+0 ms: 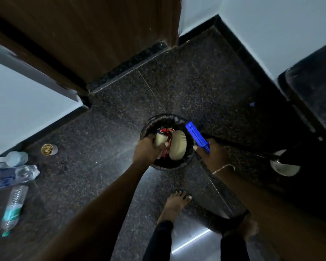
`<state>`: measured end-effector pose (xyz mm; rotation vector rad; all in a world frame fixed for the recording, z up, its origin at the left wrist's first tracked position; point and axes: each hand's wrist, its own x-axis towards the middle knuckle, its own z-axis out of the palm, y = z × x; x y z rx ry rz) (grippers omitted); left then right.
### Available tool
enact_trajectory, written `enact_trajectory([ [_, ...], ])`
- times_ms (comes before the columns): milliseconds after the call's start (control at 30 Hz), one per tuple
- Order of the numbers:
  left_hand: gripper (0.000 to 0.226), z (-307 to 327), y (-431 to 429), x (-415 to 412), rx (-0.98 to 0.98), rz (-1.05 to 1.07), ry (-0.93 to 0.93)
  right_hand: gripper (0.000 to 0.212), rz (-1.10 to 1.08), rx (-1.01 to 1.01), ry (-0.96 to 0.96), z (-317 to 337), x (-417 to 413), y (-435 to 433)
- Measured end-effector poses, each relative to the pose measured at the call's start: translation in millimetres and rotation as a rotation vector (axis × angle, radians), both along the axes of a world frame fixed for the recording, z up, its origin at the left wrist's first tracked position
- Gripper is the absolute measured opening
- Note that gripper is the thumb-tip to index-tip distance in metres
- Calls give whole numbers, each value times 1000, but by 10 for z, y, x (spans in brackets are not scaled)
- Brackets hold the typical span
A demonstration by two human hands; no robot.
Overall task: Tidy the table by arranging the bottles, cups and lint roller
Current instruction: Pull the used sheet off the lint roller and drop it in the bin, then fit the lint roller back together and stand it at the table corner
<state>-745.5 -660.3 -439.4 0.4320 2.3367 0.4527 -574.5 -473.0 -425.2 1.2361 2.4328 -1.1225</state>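
I look straight down at a round black bin (165, 118) on the dark floor. My left hand (146, 150) reaches into the bin and grips a beige paper cup (160, 139) among red wrappers. A paper plate (178, 146) stands on edge inside the bin. My right hand (212, 154) hovers over the bin's right rim and holds a blue lint roller (197, 136) by its handle, which points up and left. Several clear plastic bottles (13, 206) lie on the floor at the far left, beside a small paper cup (48, 149) with something inside.
A brown wooden door (87, 34) and white walls close the corner behind the bin. A dark table edge (312, 95) runs along the right, with a metal bowl (284, 163) below it. My bare feet (174, 206) stand just in front of the bin.
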Motion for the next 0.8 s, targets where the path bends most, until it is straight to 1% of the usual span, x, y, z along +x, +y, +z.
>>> enact_trajectory([
  [67,70,-86,-23,-26,-17,15,8,57,8,-24,-10,-133,-14,-4],
  [133,88,5,-74,-60,-49,14,15,58,-6,-54,-3,-120,-7,-19],
  [200,94,212,-161,-70,-61,-42,46,57,-36,-65,11,17,2,-60],
  [333,92,747,-362,-58,-42,-191,145,43,-84,-55,43,492,71,-250],
  [433,89,1240,-442,-59,-24,-293,294,32,-112,-55,97,946,153,-406],
  [500,88,1587,-458,-49,0,-368,362,30,-135,-45,148,1288,173,-495],
  [667,90,2482,-339,-52,72,-497,451,26,-151,-83,271,2122,163,-622],
  [800,91,3104,-211,-45,133,-598,518,27,-171,-61,308,2736,244,-649],
])
